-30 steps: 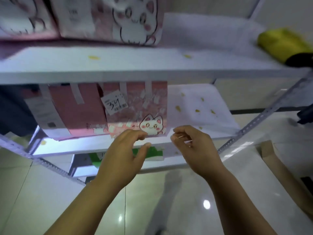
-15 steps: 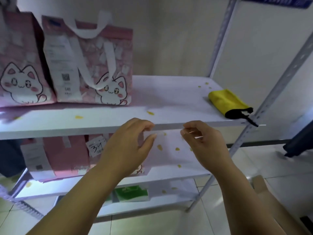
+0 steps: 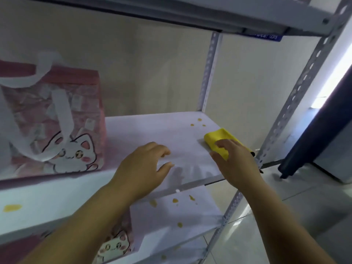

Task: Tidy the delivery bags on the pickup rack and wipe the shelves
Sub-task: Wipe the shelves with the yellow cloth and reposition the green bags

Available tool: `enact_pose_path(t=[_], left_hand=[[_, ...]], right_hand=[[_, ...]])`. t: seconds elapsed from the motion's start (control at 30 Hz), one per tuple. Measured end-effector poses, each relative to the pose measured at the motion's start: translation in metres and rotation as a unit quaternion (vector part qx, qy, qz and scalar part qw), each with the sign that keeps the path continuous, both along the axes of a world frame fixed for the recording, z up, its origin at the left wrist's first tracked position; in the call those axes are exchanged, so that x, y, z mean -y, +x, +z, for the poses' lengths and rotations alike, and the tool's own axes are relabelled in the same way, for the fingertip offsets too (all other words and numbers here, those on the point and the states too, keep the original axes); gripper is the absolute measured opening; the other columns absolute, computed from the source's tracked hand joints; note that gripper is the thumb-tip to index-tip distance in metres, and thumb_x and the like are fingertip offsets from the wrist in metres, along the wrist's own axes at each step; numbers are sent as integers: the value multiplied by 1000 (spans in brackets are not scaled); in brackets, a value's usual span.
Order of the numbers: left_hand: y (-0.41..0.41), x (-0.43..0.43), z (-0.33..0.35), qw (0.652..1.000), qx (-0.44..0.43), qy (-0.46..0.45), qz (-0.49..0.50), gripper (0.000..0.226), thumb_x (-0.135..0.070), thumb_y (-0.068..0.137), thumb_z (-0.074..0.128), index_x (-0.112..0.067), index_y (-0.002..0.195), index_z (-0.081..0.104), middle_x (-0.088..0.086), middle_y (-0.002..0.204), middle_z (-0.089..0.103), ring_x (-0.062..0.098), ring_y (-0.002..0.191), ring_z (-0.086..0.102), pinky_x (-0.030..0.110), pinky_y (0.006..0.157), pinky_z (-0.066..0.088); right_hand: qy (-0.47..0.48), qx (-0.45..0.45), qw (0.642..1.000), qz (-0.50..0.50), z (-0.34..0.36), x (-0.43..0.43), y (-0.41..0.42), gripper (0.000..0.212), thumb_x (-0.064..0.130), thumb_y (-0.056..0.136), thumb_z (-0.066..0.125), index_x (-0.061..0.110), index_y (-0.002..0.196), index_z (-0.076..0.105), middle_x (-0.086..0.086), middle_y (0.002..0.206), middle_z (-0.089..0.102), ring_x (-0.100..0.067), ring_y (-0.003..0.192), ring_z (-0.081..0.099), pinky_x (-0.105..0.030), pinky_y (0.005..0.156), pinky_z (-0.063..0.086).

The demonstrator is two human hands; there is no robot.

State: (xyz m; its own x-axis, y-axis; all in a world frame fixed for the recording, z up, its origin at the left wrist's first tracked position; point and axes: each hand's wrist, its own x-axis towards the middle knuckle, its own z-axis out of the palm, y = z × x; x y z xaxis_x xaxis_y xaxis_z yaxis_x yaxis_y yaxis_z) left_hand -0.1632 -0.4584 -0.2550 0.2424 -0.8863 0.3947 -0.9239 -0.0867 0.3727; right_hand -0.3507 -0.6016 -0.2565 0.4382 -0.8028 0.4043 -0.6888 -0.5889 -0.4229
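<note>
The yellow cloth (image 3: 217,137) lies at the right end of the shelf (image 3: 152,130). The right hand (image 3: 238,161) grips it, fingers curled over its top. The left hand (image 3: 144,168) hovers mid-shelf, fingers loosely curled, holding nothing. The pink cat-print bag (image 3: 57,121) stands upright at the left.

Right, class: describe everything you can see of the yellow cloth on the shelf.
The yellow cloth looks soft and folded into a thick oblong, with a black bit at its near end. It lies flat at the right end of the white shelf, near some yellow spots. The right hand covers its near part, fingers on top; a firm hold is unclear.
</note>
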Motion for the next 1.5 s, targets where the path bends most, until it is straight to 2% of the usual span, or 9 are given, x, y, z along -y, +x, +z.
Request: enact_pose_path(t=[0.17,0.3,0.4,0.53,0.83,0.97,1.2,1.3,1.5], left_hand=[[27,49,2,995,29,99,-11,47,-49,89,48,-28,131,45,-9,134,45,15,120,45,30,97,40],[41,77,-1,982,57,178,-14,54,-50,90,46,-28,139,35,-5,141,38,19,125,41,33,100,39],[47,92,-4,976,66,209,-16,56,-52,90,46,-26,139,35,-2,142,37,21,126,40,36,101,39],[51,111,-10,970,64,236,-17,59,-51,90,45,-25,141,32,-2,145,34,21,129,37,37,104,37],[67,148,-25,954,71,289,23,56,-60,85,45,-21,125,50,4,133,44,25,119,46,39,95,42],[72,152,-27,956,70,283,24,54,-58,86,46,-20,123,52,1,133,45,23,117,47,39,96,41],[73,154,-31,955,83,284,23,63,-64,86,35,-23,132,47,-4,141,40,17,125,44,31,101,37],[72,155,-28,955,92,281,23,97,-76,58,8,-21,123,54,-2,132,49,16,120,47,30,97,40],[71,159,-31,960,107,256,39,105,-75,49,1,-23,121,57,-3,131,52,15,120,48,30,96,41]], right_hand=[[11,-126,988,-93,-6,55,12,62,43,86,57,27,142,34,-6,146,33,-33,131,30,-40,99,36],[129,-212,962,-115,-18,94,16,69,59,87,44,39,146,14,-7,155,12,-38,137,21,-49,109,27],[141,-267,948,-104,-29,107,20,56,62,87,31,46,139,21,-9,150,23,-40,129,34,-52,106,27],[122,-269,950,-105,-31,107,34,48,61,89,26,48,135,22,-6,149,26,-40,127,31,-54,101,24],[44,-277,954,105,-38,99,45,52,65,89,29,56,138,15,9,149,22,-27,128,29,-44,103,25],[52,-262,963,27,-38,149,48,48,63,90,30,56,136,20,6,147,29,-31,126,34,-48,102,27],[124,-207,963,-124,-39,225,103,40,45,91,31,34,129,37,-13,135,38,-40,121,34,-55,96,25],[108,-234,964,-63,-39,220,135,41,45,91,31,37,131,33,-12,144,31,-41,127,30,-56,99,22],[13,-264,948,176,-44,187,140,46,58,92,30,52,137,25,5,148,29,-32,124,35,-48,99,25]])
